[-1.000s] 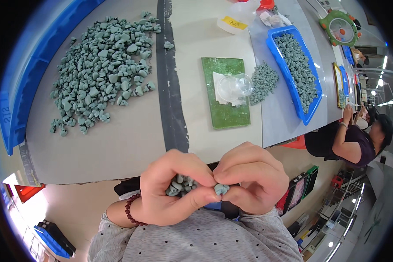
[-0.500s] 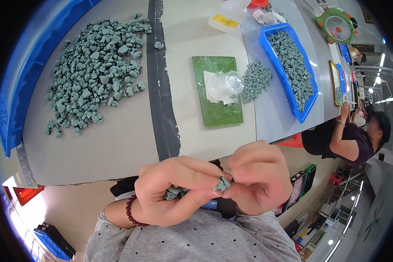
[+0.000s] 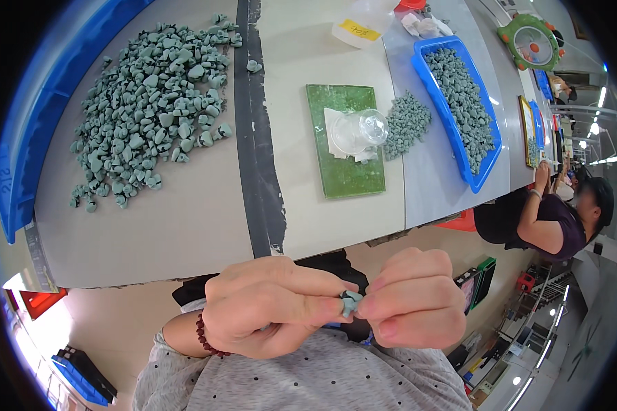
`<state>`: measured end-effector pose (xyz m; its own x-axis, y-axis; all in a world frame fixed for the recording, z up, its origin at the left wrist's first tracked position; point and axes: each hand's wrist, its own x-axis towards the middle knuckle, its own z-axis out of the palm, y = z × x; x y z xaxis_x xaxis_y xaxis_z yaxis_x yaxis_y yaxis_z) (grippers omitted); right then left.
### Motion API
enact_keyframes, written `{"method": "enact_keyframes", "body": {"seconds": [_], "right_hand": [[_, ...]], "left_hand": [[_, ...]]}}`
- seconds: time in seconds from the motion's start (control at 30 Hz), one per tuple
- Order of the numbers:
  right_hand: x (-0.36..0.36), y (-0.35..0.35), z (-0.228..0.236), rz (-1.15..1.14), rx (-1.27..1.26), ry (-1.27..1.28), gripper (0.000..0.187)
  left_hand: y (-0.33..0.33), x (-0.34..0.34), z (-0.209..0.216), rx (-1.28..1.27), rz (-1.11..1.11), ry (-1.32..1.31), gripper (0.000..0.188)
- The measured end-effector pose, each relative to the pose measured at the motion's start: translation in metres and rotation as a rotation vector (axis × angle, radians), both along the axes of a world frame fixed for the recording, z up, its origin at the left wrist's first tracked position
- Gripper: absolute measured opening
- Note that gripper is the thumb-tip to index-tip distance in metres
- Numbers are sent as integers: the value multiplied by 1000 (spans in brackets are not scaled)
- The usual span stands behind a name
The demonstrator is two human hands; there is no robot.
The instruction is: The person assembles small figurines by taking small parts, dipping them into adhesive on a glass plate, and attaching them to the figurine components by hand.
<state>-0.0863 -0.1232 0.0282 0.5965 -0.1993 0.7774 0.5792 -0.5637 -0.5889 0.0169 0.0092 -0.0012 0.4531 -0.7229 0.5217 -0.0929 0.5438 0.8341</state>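
Observation:
In front of my lap, my left hand (image 3: pixel 267 305) pinches a small grey-green molded piece (image 3: pixel 350 303), rubbery-looking with dark bits, between thumb and fingertip. A sliver of grey-green shows under its curled fingers; most of that palm is hidden. My right hand (image 3: pixel 418 300) is closed, its fingertips on the right side of the same piece. On the table ahead, a transparent cup (image 3: pixel 358 131) lies tilted on white paper atop a green board (image 3: pixel 353 179). A large pile of similar pieces (image 3: pixel 151 103) spreads at the left, a smaller pile (image 3: pixel 407 125) right of the board.
A blue tray (image 3: pixel 483 179) full of pieces stands on the right, a large blue bin (image 3: pixel 20 161) along the left. A black strip (image 3: pixel 253 144) crosses the table. Behind are a translucent container (image 3: pixel 349 38) and a green fan (image 3: pixel 530 42). A co-worker (image 3: pixel 555 219) sits far right.
My right hand has turned, its fingers now curled with their backs toward me. My left fingers have closed over the pieces in the palm. The pinched piece sits slightly lower.

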Motion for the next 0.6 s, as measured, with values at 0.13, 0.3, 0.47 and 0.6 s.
{"method": "enact_keyframes", "body": {"seconds": [0.13,0.3,0.47,0.6], "right_hand": [[-3,1,1,7,5,37,16],[-6,-1,-4,13,21,-2,17],[-4,-7,7,53,93,262,20],[-6,-7,6,66,148,474,27]], "left_hand": [[0,-1,1,28,19,-25,22],[-2,-5,2,40,22,12,21],[-7,-8,2,95,-62,261,20],[-9,-9,1,155,-56,419,20]]}}
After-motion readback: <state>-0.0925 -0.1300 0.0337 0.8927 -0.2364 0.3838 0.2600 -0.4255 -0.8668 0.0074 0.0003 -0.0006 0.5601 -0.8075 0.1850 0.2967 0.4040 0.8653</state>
